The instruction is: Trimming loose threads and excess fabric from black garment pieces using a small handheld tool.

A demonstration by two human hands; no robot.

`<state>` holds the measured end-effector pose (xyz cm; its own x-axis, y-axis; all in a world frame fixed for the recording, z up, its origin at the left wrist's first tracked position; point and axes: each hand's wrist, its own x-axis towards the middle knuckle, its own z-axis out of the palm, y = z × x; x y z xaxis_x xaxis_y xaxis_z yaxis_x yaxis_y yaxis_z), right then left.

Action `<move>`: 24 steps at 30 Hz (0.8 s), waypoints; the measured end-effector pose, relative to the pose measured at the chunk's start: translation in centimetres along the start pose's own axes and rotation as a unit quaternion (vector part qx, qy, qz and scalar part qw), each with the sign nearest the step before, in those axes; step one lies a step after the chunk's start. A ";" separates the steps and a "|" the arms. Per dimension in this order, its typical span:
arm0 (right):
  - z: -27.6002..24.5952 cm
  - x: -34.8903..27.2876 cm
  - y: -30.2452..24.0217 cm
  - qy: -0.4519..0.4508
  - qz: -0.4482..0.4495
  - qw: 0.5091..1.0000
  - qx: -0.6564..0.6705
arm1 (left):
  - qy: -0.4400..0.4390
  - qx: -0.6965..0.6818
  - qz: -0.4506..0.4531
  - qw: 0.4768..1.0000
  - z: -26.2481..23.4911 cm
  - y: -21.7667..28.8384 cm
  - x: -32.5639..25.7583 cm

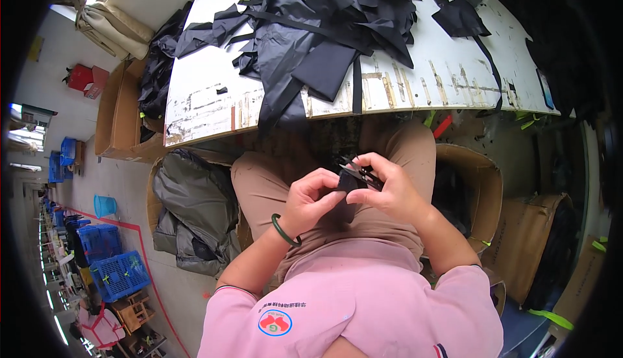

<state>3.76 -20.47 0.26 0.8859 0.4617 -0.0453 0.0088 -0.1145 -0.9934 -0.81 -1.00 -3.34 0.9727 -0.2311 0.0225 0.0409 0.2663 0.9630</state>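
Note:
Above my lap, my left hand [313,196] pinches a small piece of black fabric [346,184] between thumb and fingers. My right hand [390,188] is closed around a pair of black thread snips [365,174], whose blades point left over the top of the fabric. Fabric and blades are very close together; whether they touch is too small to tell. Part of the black piece hangs down below my fingers. A large heap of black fabric pieces [285,40] lies on the white table beyond my knees, with some straps and flaps drooping over its near edge.
The white table [207,108] has a worn, taped front edge. Another black piece with a strap [459,17] lies at its right. Cardboard boxes flank my legs, the left one holding dark grey fabric [198,196]. Blue crates [120,275] stand on the floor farther left.

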 end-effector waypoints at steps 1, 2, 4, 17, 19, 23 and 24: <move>-0.6 -0.1 -0.1 -0.047 0.075 0.995 0.044 | -0.029 0.044 0.002 0.999 0.2 -0.2 0.5; -1.6 -0.3 -0.2 -0.046 0.058 0.997 -0.008 | -0.073 0.065 0.011 0.995 0.7 -0.2 1.3; -4.6 -1.3 -0.4 -0.019 0.047 0.997 -0.054 | -0.156 0.156 0.072 0.973 1.4 1.5 3.2; -27.9 -29.8 17.5 0.478 0.199 0.740 -0.429 | 0.342 0.526 0.013 0.779 -19.9 -0.9 22.5; -26.9 -28.8 18.2 0.513 0.206 0.708 -0.439 | 0.325 0.416 0.010 0.849 -21.0 -0.5 22.3; -24.4 -20.8 14.5 0.509 0.085 0.792 -0.326 | 0.311 0.274 0.129 0.901 -19.3 1.9 19.8; -23.1 -17.9 11.9 0.466 0.126 0.836 -0.259 | 0.299 0.232 0.140 0.915 -16.9 3.2 18.9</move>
<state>-1.26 -50.37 -8.31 0.8642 -0.4940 0.0958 -0.2466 -0.5817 -0.7751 21.52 11.32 -4.41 0.8874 0.3749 0.2683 -0.1950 -0.2222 0.9553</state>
